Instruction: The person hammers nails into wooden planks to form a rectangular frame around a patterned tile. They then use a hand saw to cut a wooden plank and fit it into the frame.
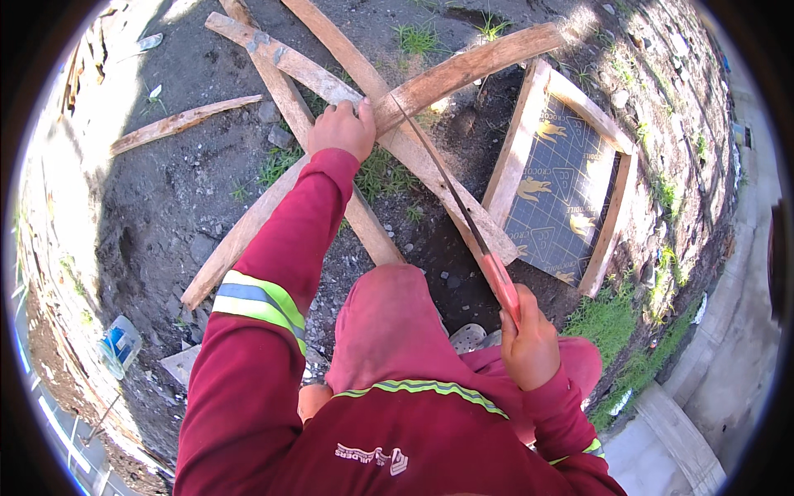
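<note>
My right hand (pixel 529 339) is wrapped round the red handle of a handsaw (pixel 451 192). Its thin dark blade slants up and left, with the far end over a wooden plank (pixel 475 70) that reaches to the upper right. My left hand (pixel 343 130) grips wood beside the blade's far end, where several planks cross; its fingertips are partly hidden. Beneath lies a long plank (pixel 430 178) running from upper left to lower right, grey patches near its upper end. Another plank (pixel 244 236) extends toward the lower left from below my left hand. My bent knee is close to the crossing planks.
On the right lies a wooden frame (pixel 517 145) with a dark printed panel (pixel 562 182). A loose wood strip (pixel 186 124) rests on the dirt at left. A clear plastic container (pixel 121 345) is at lower left. Grass (pixel 608 326) and a concrete edge (pixel 682 438) border the right.
</note>
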Action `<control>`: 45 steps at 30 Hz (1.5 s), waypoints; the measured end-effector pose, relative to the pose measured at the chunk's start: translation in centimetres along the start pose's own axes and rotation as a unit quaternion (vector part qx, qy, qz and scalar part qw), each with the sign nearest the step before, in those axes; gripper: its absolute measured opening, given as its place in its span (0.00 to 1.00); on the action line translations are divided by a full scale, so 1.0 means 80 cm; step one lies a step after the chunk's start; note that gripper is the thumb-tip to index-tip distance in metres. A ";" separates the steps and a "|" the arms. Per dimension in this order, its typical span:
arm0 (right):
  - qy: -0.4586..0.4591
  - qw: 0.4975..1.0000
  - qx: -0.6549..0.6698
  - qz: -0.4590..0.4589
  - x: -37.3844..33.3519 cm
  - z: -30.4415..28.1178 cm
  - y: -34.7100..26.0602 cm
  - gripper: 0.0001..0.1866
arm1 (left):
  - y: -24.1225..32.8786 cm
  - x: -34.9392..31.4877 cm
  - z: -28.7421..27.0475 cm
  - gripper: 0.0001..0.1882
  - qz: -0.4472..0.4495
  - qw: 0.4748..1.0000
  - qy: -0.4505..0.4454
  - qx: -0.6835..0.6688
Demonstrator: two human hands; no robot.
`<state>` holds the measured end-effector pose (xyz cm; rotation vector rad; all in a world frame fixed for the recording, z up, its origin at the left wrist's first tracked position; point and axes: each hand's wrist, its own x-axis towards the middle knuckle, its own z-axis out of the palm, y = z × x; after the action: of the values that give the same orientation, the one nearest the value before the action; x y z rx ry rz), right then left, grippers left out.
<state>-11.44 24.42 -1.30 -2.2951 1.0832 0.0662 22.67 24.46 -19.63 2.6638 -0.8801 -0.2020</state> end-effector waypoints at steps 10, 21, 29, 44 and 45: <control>-0.001 0.999 0.001 -0.036 0.060 0.040 0.006 0.19 | 0.004 0.009 -0.013 0.28 0.003 1.000 -0.025 -0.013; 0.038 0.997 0.012 -0.063 0.173 0.098 -0.007 0.13 | 0.007 0.006 -0.017 0.28 0.000 1.000 -0.015 -0.010; -0.027 0.999 -0.008 0.025 0.009 -0.002 -0.008 0.21 | 0.001 0.003 -0.001 0.28 -0.010 1.000 -0.025 -0.008; -0.013 0.999 -0.029 -0.014 0.028 -0.002 -0.016 0.22 | 0.002 0.005 -0.003 0.28 -0.003 1.000 -0.020 -0.002; -0.036 0.998 -0.055 -0.003 0.072 0.012 -0.026 0.20 | 0.002 0.005 -0.004 0.28 -0.004 1.000 -0.029 0.002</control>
<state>-5.87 22.03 -2.72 -2.3743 1.0596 0.2088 22.95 24.17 -19.28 2.6788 -0.8885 -0.2804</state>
